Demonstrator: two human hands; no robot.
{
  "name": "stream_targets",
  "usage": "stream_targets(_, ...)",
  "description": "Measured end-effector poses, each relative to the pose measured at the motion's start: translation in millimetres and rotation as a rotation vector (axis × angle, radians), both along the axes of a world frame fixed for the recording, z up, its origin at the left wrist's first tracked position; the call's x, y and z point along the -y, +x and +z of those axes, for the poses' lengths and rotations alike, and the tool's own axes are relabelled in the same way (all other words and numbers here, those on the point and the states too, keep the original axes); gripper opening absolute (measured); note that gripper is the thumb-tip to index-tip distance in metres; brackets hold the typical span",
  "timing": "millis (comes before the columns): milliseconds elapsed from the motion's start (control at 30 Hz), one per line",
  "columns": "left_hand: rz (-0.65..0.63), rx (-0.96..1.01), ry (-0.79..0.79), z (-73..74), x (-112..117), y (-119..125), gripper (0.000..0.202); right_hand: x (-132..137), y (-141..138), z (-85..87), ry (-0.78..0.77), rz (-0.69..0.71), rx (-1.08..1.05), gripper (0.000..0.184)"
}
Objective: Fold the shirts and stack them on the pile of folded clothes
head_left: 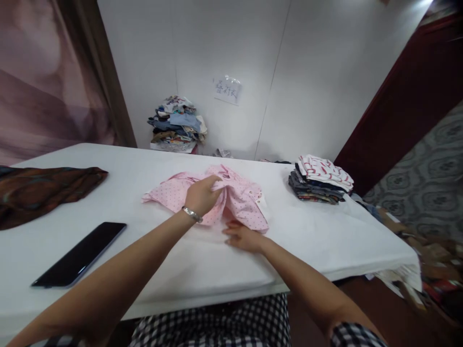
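- White table [318, 241], pale wall [231, 43] on the far side; pink dotted garment [246, 207] rumpled mid-table.
- Left hand [202, 195] pinches a fold; right hand [244, 237] loosely curled at the near edge, can't tell if it's gripping.
- Looks light, soft, floppy; I'd grab hem corners.
- Left fingertips mostly hidden.

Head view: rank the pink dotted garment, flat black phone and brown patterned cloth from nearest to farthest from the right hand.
1. Pink dotted garment, just beyond the right hand.
2. Flat black phone, front left.
3. Brown patterned cloth, far left, behind the phone.
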State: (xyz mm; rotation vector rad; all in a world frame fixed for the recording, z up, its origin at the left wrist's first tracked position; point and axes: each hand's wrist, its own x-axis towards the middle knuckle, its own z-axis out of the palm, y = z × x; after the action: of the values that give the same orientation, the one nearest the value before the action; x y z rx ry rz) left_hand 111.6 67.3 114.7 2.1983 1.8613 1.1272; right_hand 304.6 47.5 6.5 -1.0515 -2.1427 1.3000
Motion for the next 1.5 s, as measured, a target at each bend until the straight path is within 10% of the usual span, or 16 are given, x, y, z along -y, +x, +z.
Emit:
stream_targets(200, -0.402, -0.177, -0.218, -56.0, 64, 41, 0.023, 52, 26, -0.1, -0.631, -0.256, -0.668, 0.057)
stream_targets(400, -0.83, -0.232, -0.311, -89.2, 99, 55, 0.023, 64, 6, -10.9, -0.518, -0.614, -0.912, 0.052)
stream_targets(633, -0.279, -0.232, -0.257, -71.2, 25, -39, 0.039, 71, 25, -15.9, -0.419, -0.777, -0.904, 0.052)
stream_targets(833, -0.235, -0.577, -0.344, -94.9, -24, -105, 0.06, 68, 37, -13.0, -0.383, -0.829, -0.899, 0.051)
stream_targets(1067, -0.145, -0.629, -0.168, -65.5, 25, -128, 0.018, 71, 54, -7.4, -0.338, -0.928, -0.922, 0.05)
stream_targets(1267, -0.217, -0.534, -0.322, -73.8, 78, -136, 0.019, 61, 70, -4.6, -0.332, -1.029, -0.922, 0.051)
stream_targets(1500, -0.247, -0.037, -0.528, -69.0, 38, -118, 0.059, 54, 46, 5.0, -0.33, -0.873, -0.896, 0.067)
